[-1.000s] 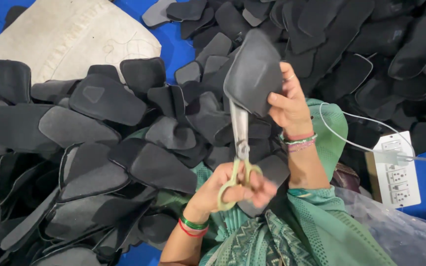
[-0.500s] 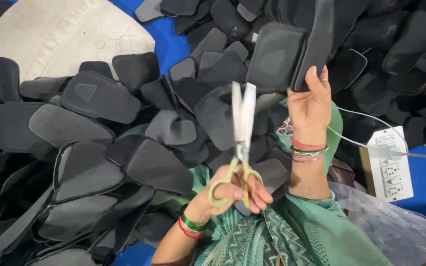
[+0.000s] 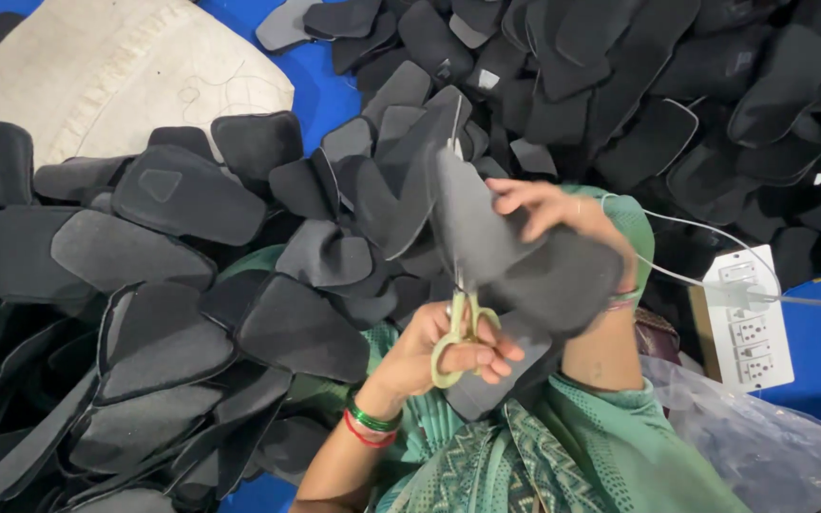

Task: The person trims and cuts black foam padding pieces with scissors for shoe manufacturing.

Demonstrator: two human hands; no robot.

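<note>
Your left hand (image 3: 448, 347) has its grip closed through the pale yellow-green handles of the scissors (image 3: 458, 318), whose blades run up behind the dark grey foam piece (image 3: 515, 252) and are mostly hidden by it, so you cannot tell how far they gape. Your right hand (image 3: 563, 214) is clamped on that same piece, fingers curled over its upper edge, holding it up just above the scissors and over your lap.

This looks like the trimming step: the blades seem to be working along the piece's left edge. The next cut calls for the right hand to turn the piece so the untrimmed margin feeds into the blades, keeping fingertips clear.

Left of the scissors lies the heap of black foam pieces (image 3: 173, 199); right of them, a white power strip (image 3: 751, 318) sits on the blue sheet (image 3: 819, 332).
</note>
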